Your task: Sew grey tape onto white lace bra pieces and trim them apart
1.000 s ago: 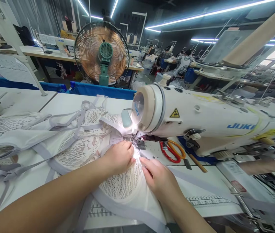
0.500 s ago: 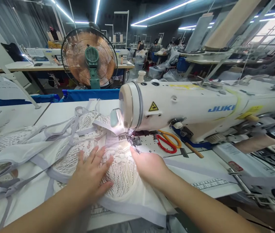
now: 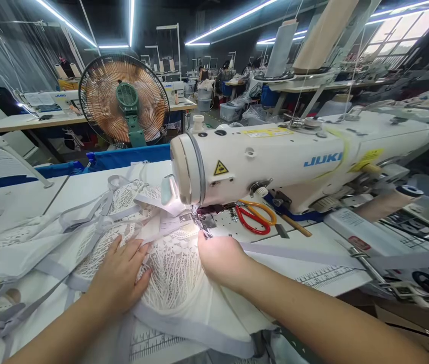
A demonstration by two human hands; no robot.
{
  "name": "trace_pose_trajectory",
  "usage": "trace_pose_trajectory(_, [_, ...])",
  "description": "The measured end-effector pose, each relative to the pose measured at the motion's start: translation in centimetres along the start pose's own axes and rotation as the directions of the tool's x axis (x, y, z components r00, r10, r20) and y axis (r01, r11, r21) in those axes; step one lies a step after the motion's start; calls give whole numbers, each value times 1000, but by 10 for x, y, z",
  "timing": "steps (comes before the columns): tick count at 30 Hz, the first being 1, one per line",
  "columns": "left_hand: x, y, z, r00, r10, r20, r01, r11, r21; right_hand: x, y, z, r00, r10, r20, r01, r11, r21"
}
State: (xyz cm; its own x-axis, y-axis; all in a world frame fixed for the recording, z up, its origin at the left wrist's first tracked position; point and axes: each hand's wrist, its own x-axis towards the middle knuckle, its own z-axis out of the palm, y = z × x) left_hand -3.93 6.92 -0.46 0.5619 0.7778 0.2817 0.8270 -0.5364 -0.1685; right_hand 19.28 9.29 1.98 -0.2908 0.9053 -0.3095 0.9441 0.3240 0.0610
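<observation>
A white lace garment point(image 3: 172, 263) with pale grey binding tape lies spread on the table under a white JUKI sewing machine point(image 3: 275, 162). My left hand point(image 3: 119, 275) rests flat on the lace, fingers stretched out, left of the needle. My right hand point(image 3: 220, 258) is closed on the lace edge just in front of the presser foot point(image 3: 201, 222), with its fingertips hidden under the knuckles. A grey tape point(image 3: 313, 255) runs from the foot off to the right.
Red and orange handled scissors point(image 3: 254, 217) lie on the machine bed behind the needle. A green standing fan point(image 3: 123, 101) stands behind the table. Thread cones point(image 3: 324, 35) stand above the machine. Other sewing stations and people fill the far room.
My left hand left the needle area and slid left, opening flat on the lace. My right hand stayed at the presser foot. The view has shifted to the right.
</observation>
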Motion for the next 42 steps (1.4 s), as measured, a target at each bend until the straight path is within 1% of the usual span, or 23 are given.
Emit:
trace_pose_trajectory(4, [6,1,-4,998,22,-65,-20,999,32,-2,1,-1,1000,-10,1,10,1000,-14])
trace_pose_trajectory(6, [10,1,-6,997,29,-76,-26,999,31,-2,2,1,1000,-11,-1,11,1000,-21])
trace_pose_trajectory(8, [15,-1,-8,997,11,-71,-10,1000,18,-3,3,3,1000,-15,1,15,1000,-28])
trace_pose_trajectory(10, [22,-4,-11,999,-20,-33,20,1000,-1,-5,6,5,1000,-18,-7,18,1000,-23])
trace_pose_trajectory(12, [29,-8,-14,999,-37,33,37,999,-24,-10,10,6,999,-18,-42,19,1000,5])
trace_pose_trajectory(14, [36,-12,-17,996,-17,93,22,999,-49,-17,17,7,993,-50,-111,55,998,39])
trace_pose_trajectory(17, [46,-20,-20,988,40,150,-26,995,-92,-28,27,11,969,-132,-207,146,988,52])
trace_pose_trajectory(20, [56,-25,-24,968,51,245,-21,992,-122,-33,33,19,961,-154,-231,169,984,46])
trace_pose_trajectory(23, [65,-29,-27,932,41,359,8,991,-133,-34,34,25,964,-153,-216,165,985,40])
trace_pose_trajectory(25, [69,-31,-27,919,51,392,6,990,-143,-34,33,25,971,-142,-195,152,988,39])
trace_pose_trajectory(32, [68,-35,-17,932,64,356,0,984,-177,-29,31,20,979,-148,-143,157,986,58])
trace_pose_trajectory(35, [69,-35,-17,931,66,359,-2,984,-177,-26,32,17,981,-146,-130,156,985,71])
trace_pose_trajectory(42, [73,-37,-17,935,65,349,-2,984,-179,-17,29,9,994,-103,-48,108,988,112])
